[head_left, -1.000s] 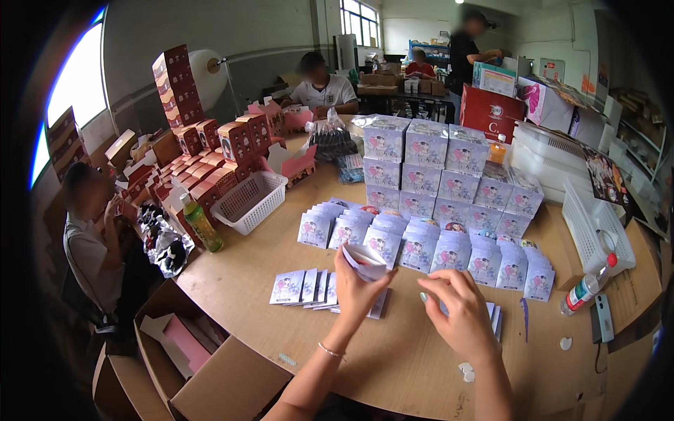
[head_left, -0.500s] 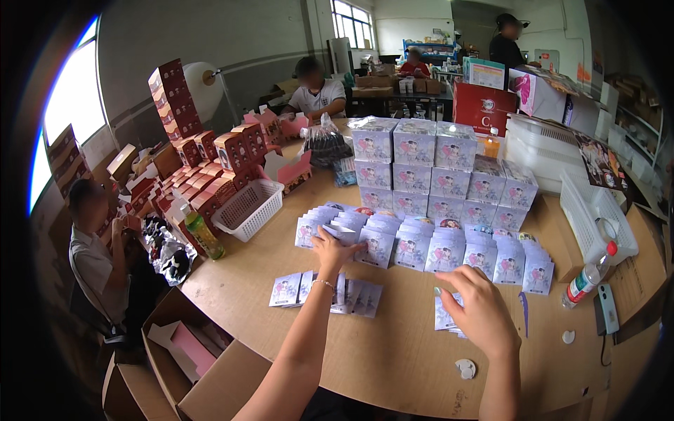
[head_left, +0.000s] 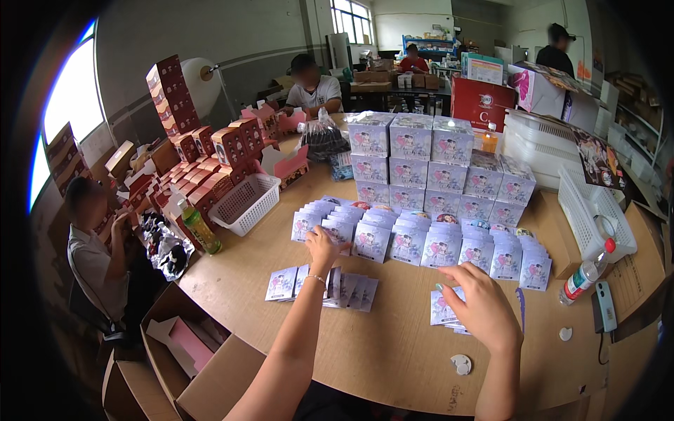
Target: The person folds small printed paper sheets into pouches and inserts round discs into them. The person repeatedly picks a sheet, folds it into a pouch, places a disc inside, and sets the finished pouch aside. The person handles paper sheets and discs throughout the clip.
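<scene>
My left hand [head_left: 323, 251] reaches to the left end of a long row of overlapping lavender packets. Its thumb and fingers are around the lower edges of a packet [head_left: 340, 229] in the second stack. My right hand [head_left: 481, 302] hovers, fingers loosely curved and thumb apart, with nothing visible in it. Partly hidden beneath it is a small pile of similar packets [head_left: 442, 309]. More packets [head_left: 283, 283] lie fanned out on either side of my left forearm. Round colourful pieces [head_left: 446, 218] peek out behind the row.
Stacked lavender boxes [head_left: 409, 140] stand behind the row. On the left are a white basket [head_left: 246, 203], a green-labelled bottle [head_left: 199, 226] and red boxes [head_left: 193, 182]. A red-capped bottle [head_left: 588, 272] and a phone [head_left: 604, 306] sit at right. Several people work around the room.
My left hand has drawn slightly down and left; the packet at it was tilted up and now lies against its stack. My right hand has hardly moved. The view has shifted slightly.
</scene>
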Available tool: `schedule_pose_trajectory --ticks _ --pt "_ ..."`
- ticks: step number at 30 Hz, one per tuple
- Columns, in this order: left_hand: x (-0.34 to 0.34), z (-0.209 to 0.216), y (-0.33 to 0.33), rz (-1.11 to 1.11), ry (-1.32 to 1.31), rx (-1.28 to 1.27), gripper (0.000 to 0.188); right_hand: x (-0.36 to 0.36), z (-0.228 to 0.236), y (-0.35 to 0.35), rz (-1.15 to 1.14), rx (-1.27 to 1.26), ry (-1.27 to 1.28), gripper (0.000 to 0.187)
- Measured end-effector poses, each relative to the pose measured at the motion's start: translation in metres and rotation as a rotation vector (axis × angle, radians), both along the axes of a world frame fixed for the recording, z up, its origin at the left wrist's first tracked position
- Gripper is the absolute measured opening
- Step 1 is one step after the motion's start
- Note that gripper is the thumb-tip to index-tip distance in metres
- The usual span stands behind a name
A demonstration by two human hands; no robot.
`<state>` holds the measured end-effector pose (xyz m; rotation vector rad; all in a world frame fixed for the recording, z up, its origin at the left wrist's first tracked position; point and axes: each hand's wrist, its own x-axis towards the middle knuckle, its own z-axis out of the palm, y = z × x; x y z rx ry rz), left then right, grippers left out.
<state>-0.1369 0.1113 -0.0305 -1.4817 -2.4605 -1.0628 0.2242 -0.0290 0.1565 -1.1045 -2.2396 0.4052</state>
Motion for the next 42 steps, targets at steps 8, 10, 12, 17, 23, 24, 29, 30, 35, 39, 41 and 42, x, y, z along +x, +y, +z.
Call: schedule_pose_trajectory --ticks 8,10,12,17,23,24,29,30,35,39,41,42 --pt "0.008 0.005 -0.012 -0.032 -0.02 0.029 0.108 0.009 -0.015 0.023 -0.023 -0.159 -0.015 0.033" --pt "0.004 0.001 -0.009 -0.043 -0.025 0.048 0.117 0.009 -0.028 0.032 -0.028 -0.076 -0.156 0.04" --pt "0.01 0.007 -0.008 -0.09 -0.037 0.041 0.118 0.011 -0.048 0.046 -0.104 -0.167 -0.343 0.058" --pt "0.003 0.009 -0.022 -0.122 0.129 0.07 0.116 -0.015 -0.101 0.063 -0.241 -0.296 -0.853 0.083" --pt "0.049 0.085 -0.064 -0.25 0.369 0.212 0.082 -0.016 -0.121 0.07 -0.246 -0.26 -0.904 0.09" --pt "0.062 0.092 -0.074 -0.325 0.35 0.219 0.079 -0.013 -0.122 0.071 -0.233 -0.267 -0.869 0.091" --pt "0.111 0.079 -0.115 -0.766 0.094 0.16 0.065 -0.019 -0.116 0.064 -0.243 -0.091 -0.791 0.064" --pt "0.115 0.075 -0.121 -0.823 0.061 0.094 0.064 -0.022 -0.115 0.062 -0.25 -0.037 -0.773 0.058" --pt "0.121 0.06 -0.138 -0.996 -0.159 -0.1 0.064 -0.029 -0.064 0.037 -0.071 -0.058 -0.481 0.013" --pt "0.127 0.109 -0.162 -1.14 -0.368 -0.053 0.051 -0.027 -0.048 0.013 0.059 -0.328 0.113 0.016" --pt "0.13 0.117 -0.169 -1.081 -0.244 -0.092 0.038 -0.025 -0.071 0.004 0.147 -0.492 0.491 0.013" --pt "0.134 0.11 -0.169 -1.071 -0.19 -0.067 0.025 -0.023 -0.089 0.0 0.185 -0.551 0.583 0.009"
